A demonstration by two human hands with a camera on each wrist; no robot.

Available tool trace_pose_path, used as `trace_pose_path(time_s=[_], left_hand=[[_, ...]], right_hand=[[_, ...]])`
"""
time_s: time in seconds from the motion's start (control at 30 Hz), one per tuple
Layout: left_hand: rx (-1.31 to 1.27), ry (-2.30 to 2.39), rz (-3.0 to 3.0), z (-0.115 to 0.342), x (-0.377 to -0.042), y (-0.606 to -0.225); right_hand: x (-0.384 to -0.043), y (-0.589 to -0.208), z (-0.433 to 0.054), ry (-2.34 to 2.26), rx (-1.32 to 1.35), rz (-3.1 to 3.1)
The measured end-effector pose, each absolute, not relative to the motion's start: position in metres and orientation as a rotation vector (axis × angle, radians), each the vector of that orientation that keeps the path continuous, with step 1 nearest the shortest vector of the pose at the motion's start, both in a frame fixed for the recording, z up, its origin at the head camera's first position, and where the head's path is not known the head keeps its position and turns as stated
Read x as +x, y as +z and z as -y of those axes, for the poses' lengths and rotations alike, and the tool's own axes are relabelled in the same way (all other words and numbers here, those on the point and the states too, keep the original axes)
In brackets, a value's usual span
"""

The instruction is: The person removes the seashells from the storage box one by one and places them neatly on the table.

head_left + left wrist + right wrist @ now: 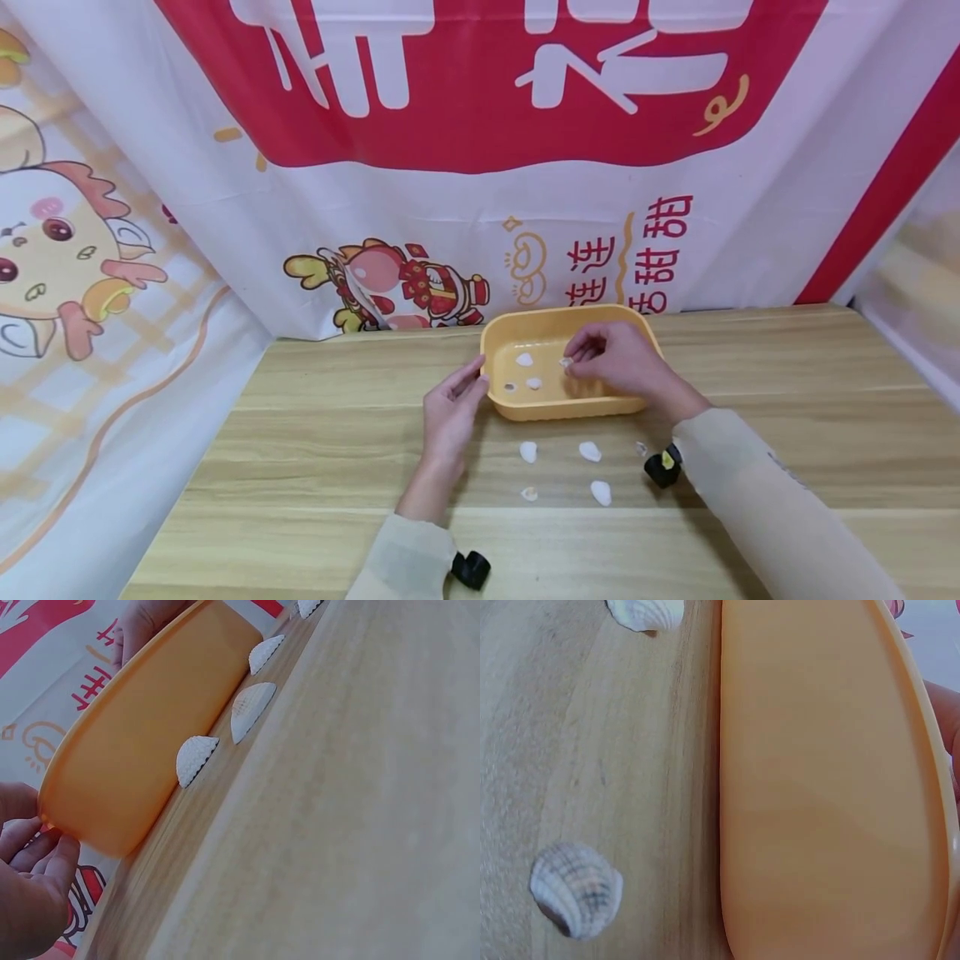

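A shallow orange-yellow plastic container stands on the wooden table near the back. At its left end, my left hand holds the rim and corner between fingers and thumb. My right hand is inside the container and pinches a small seashell low over the floor. To the left of those fingertips lie a white shell, another pale shell and a small darker shell. In the right wrist view the container's wall hides the pinched shell and most of the hand.
Several shells lie on the table in front of the container, among them a white shell, a pale yellowish shell and a ribbed, dark-banded shell. A printed cloth hangs just behind the container.
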State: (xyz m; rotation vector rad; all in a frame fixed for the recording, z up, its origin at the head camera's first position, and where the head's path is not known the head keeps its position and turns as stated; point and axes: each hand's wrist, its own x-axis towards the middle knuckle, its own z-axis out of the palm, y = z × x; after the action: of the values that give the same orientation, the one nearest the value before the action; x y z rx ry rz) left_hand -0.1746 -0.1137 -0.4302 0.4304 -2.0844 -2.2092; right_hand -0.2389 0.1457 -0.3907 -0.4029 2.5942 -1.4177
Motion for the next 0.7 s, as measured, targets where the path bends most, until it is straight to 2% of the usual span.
trace_pose_path(time_s=[0.4,0.7], left_hand=[[0.442,-2.206,2.079,0.115,-0.175,-0.431],[0.434,-2.202,2.076,0.116,-0.176,-0.432]], right_hand=[[-0.236,-0.388,-0.144,-1.604,-0.475,-2.718],[-0.225,-0.373,-0.15,-1.689,-0.369,-2.709]])
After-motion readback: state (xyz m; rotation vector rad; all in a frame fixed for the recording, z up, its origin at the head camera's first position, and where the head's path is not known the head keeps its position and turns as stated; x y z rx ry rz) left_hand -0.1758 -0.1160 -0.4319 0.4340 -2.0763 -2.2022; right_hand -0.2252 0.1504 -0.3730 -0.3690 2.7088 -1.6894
